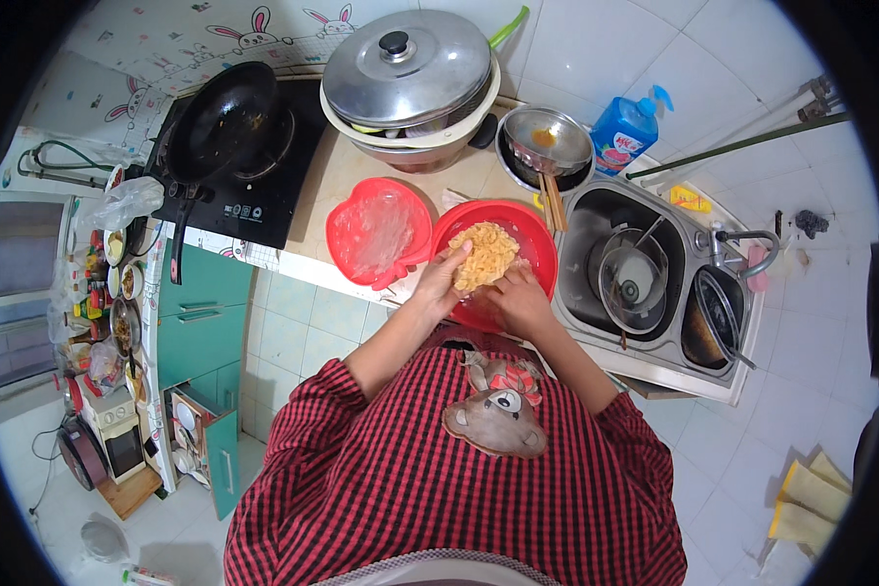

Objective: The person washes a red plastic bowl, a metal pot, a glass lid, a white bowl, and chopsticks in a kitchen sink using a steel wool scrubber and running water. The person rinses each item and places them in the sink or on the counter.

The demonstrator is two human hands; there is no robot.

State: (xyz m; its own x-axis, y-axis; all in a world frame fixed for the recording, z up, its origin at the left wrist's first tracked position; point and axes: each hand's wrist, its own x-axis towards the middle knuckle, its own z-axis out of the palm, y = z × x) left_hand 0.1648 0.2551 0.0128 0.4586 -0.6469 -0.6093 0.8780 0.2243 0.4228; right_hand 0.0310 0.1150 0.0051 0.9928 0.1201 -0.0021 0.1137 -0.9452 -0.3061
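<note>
My left hand (442, 282) holds a rough, golden-yellow clump of food (486, 256) over a red plastic basin (543, 253). My right hand (520, 299) is low at the basin's near side, beside the clump, with its fingertips bent in towards the bowl; whether they grip something is hidden. What lies in the basin under the hands is mostly covered. Touching the basin on the left is a red apple-shaped plastic tray (377, 231) with a whitish, wet-looking film on its bottom.
A black wok (223, 121) stands on the cooktop (264, 212) at left. Behind the basins sits a large lidded pot (410, 73). To the right are stacked metal bowls (549, 139) with chopsticks (553, 201), a blue pump bottle (625, 135) and a double sink (571, 278) holding cookware.
</note>
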